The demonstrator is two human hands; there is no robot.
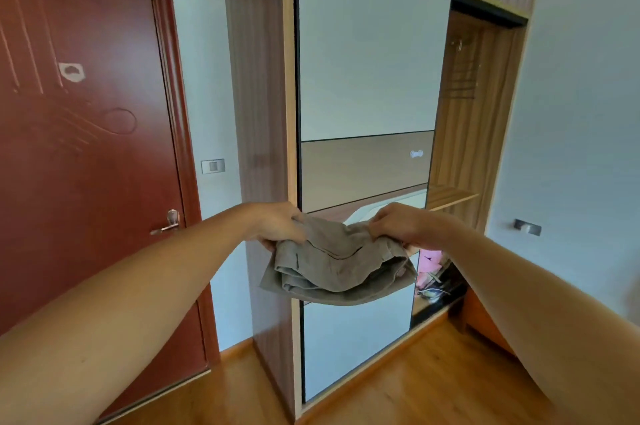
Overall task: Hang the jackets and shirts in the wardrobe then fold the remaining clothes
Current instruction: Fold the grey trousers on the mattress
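Note:
A folded grey-green garment (337, 265) hangs in the air between both hands, in front of the wardrobe's sliding door (367, 78). My left hand (277, 224) grips its left upper edge and my right hand (398, 224) grips its right upper edge, fingers curled over the cloth. The wardrobe (464, 106) is open on its right side, showing a wooden shelf (450, 198), hangers (462, 85) high up, and pink and other clothes (431, 269) low down.
A red-brown room door (86, 147) with a metal handle (168, 222) stands shut at the left. A wooden floor (415, 372) lies below. An orange-brown piece of furniture (481, 320) sits by the right wall, near the wardrobe's open side.

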